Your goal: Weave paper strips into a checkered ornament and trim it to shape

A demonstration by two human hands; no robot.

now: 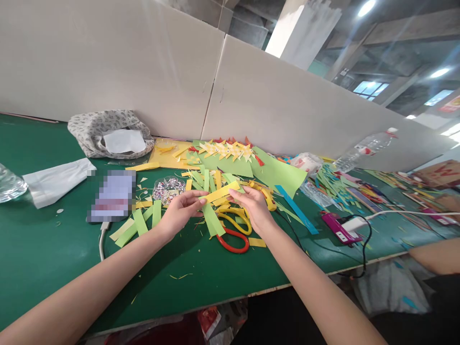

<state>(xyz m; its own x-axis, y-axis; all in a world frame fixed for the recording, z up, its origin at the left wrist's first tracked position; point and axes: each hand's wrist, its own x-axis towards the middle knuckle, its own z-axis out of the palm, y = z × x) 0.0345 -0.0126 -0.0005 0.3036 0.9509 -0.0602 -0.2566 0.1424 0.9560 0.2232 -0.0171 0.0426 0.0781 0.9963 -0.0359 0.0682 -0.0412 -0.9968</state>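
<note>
A yellow paper strip (220,192) is held level between my two hands. My left hand (184,211) pinches its left end, and my right hand (254,206) grips the right end. Below the strip lie scissors (235,241) with one red and one yellow handle loop, their blades hidden under paper. Green paper strips (140,221) are on the table left of my left hand, and another green strip (212,219) slants under the held one. A round clear box of small beads (168,188) stands just behind my left hand.
Woven yellow-and-white paper pieces (227,150) lie at the back by the partition (251,91). A phone (113,196) and a cloth bag (86,134) are left. Rightward are a blue strip (297,211), a purple power strip (338,229), a bottle (366,149) and a person's arm (436,255).
</note>
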